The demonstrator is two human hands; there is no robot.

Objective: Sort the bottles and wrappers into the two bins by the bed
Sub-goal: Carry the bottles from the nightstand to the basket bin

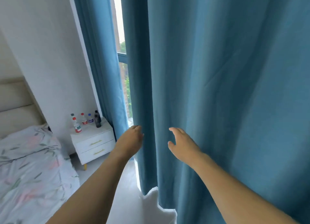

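Observation:
Several bottles stand on a white nightstand by the bed: a clear one with a red cap and red label in front, another red-capped one, a blue-capped one and a dark bottle. My left hand reaches to the edge of a blue curtain, its fingertips hidden behind the fabric fold. My right hand hovers just in front of the curtain with fingers spread and nothing in it. No bins or wrappers are in view.
A bed with floral bedding fills the lower left, its padded headboard behind. A second curtain panel hangs left of a narrow window gap. Pale floor runs between bed and curtain.

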